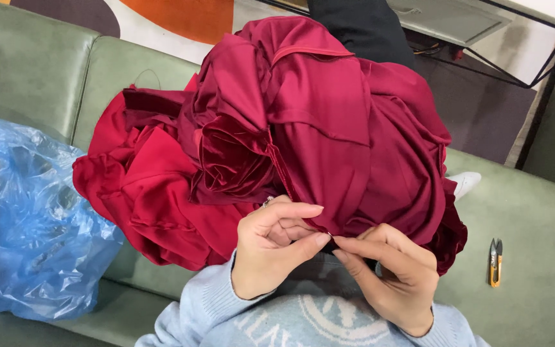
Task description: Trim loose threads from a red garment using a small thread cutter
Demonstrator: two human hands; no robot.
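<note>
Together, the left hand [271,247] and right hand [393,276] pinch the near edge of the crimson satin garment [303,128] heaped just beyond them.

Straight ahead of both hands the heaped red garment [316,128] blocks the way, piled high across the green sofa [541,225]. To the left, a crinkled blue plastic bag [27,225] fills the seat. Open cushion lies on the right, broken only by small yellow thread snips [495,262] lying well apart from the cloth.
</note>
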